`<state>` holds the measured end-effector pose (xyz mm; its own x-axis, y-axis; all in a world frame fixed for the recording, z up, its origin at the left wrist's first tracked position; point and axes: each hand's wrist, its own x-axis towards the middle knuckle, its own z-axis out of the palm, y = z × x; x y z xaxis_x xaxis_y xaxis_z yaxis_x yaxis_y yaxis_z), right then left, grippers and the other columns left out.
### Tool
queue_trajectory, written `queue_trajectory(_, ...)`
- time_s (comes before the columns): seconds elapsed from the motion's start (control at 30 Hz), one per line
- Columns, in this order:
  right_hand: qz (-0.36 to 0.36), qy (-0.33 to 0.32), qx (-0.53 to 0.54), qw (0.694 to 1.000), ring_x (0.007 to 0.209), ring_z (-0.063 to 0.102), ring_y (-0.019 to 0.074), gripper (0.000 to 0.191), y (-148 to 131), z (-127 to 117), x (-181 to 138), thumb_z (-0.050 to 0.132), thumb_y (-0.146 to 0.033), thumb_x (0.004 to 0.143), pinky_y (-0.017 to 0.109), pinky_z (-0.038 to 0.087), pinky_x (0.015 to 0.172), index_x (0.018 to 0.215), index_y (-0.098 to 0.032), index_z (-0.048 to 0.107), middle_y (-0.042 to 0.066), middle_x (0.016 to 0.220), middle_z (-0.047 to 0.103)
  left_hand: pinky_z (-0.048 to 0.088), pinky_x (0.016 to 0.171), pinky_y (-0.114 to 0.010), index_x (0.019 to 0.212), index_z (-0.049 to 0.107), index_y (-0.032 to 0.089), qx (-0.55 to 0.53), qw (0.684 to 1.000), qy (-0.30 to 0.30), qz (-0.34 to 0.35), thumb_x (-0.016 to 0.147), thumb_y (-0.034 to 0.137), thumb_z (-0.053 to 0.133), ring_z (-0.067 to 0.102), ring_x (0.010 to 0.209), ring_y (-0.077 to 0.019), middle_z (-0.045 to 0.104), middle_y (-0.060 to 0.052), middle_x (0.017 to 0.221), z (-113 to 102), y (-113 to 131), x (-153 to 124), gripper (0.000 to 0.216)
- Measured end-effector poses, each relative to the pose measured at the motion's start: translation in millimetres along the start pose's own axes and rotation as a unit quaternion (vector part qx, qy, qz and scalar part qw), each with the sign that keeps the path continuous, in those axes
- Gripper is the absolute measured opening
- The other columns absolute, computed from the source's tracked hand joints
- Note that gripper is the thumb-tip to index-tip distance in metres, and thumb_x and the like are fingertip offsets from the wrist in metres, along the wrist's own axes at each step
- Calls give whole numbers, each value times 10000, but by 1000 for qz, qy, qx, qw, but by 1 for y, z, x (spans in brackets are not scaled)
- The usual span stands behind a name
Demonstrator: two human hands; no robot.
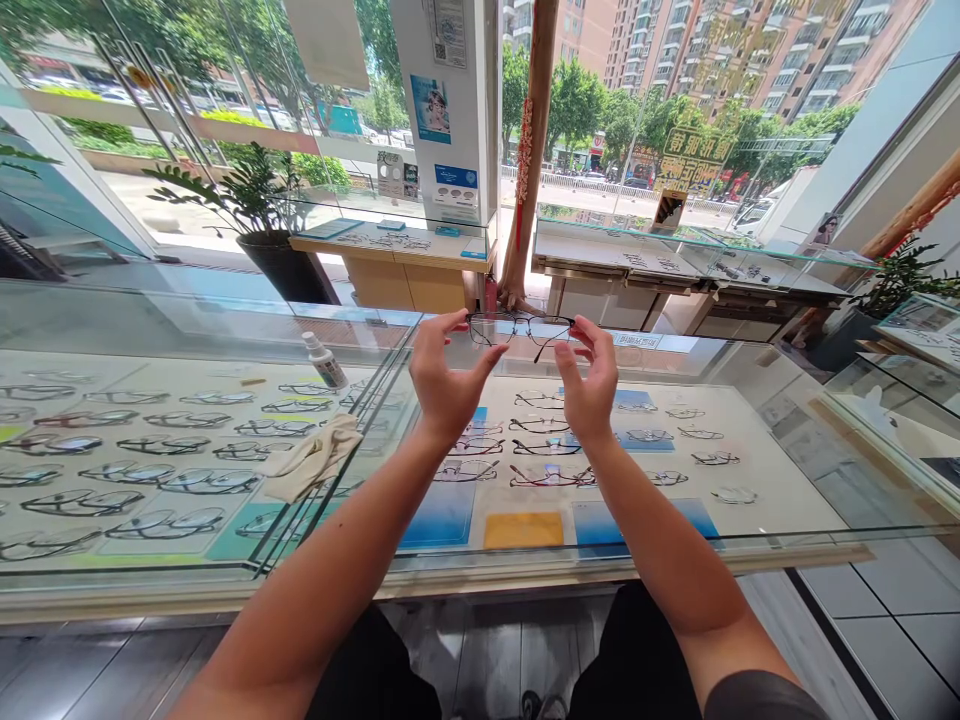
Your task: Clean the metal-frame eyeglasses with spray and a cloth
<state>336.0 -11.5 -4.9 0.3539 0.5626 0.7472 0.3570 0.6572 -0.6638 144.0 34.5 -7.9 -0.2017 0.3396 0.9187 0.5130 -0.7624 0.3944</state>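
Observation:
A pair of eyeglasses (516,326) with a thin dark frame is held up above the glass display counter. My left hand (448,378) pinches its left end between thumb and fingers. At the opposite end, my right hand (589,380) grips the frame in the same way. The front of the glasses stretches between both hands, and one temple tip hangs below near my right thumb. Beneath my hands, several other eyeglasses (544,447) lie inside the case under the glass.
On the glass top at left stand a white spray bottle (324,362) and a crumpled beige cloth (313,458). An orange-yellow rectangle (523,530) lies inside the case. Beyond are a potted plant (281,260), a wooden post (528,150) and more display cases (420,250) by the windows.

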Motion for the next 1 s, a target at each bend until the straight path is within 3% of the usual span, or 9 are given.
queue_trajectory(0.13, 110, -18, 74, 991, 1350, 723, 295, 554, 1, 0, 3, 726, -626, 1002, 515, 606, 1167, 1407, -247, 743, 148, 1449, 742, 600, 898, -429, 1284, 708, 218, 21, 999, 15, 45, 901, 653, 896, 742, 1057, -272, 778, -105, 1141, -1, 1, 0, 610)
queue_trajectory(0.23, 141, -32, 96, 985, 1419, 702, 305, 572, 2, -1, 5, 712, -639, 1002, 534, 573, 1241, 1430, -263, 761, 145, 1521, 731, 606, 909, -432, 1291, 702, 218, 27, 999, 16, 41, 905, 678, 880, 739, 1084, -279, 777, -110, 1161, -1, -1, 0, 626)
queue_trajectory(0.37, 125, -41, 94, 987, 1462, 686, 308, 553, 1, 0, 4, 656, -603, 1045, 568, 568, 1260, 1495, -290, 732, 126, 1540, 735, 618, 919, -429, 1326, 698, 216, -11, 999, 16, 45, 905, 613, 910, 753, 1106, -278, 771, -114, 1221, -1, -5, 1, 616)
queue_trajectory(0.6, 24, 31, 60, 997, 1410, 710, 281, 369, -6, -1, -2, 683, -482, 1069, 553, 584, 1252, 1384, -305, 759, 101, 1443, 759, 649, 1084, -454, 1434, 697, 240, -104, 994, -17, 23, 875, 480, 972, 762, 1234, -276, 762, -119, 1348, 3, -11, -2, 667)
queue_trajectory(0.73, 45, 27, 48, 997, 1369, 727, 288, 360, -7, -2, 1, 665, -507, 1071, 569, 597, 1233, 1352, -304, 762, 102, 1400, 775, 652, 1120, -465, 1454, 688, 247, -115, 993, -16, 31, 875, 458, 976, 762, 1267, -280, 759, -116, 1364, 3, -12, -2, 680)
queue_trajectory(1.0, 111, 18, 149, 982, 1229, 790, 263, 287, -7, -3, 7, 791, -518, 974, 525, 629, 1172, 1158, -300, 818, 69, 1265, 843, 656, 1101, -468, 1448, 682, 229, -69, 997, -23, 36, 911, 534, 932, 755, 1277, -283, 767, -130, 1373, 1, -13, -2, 666)
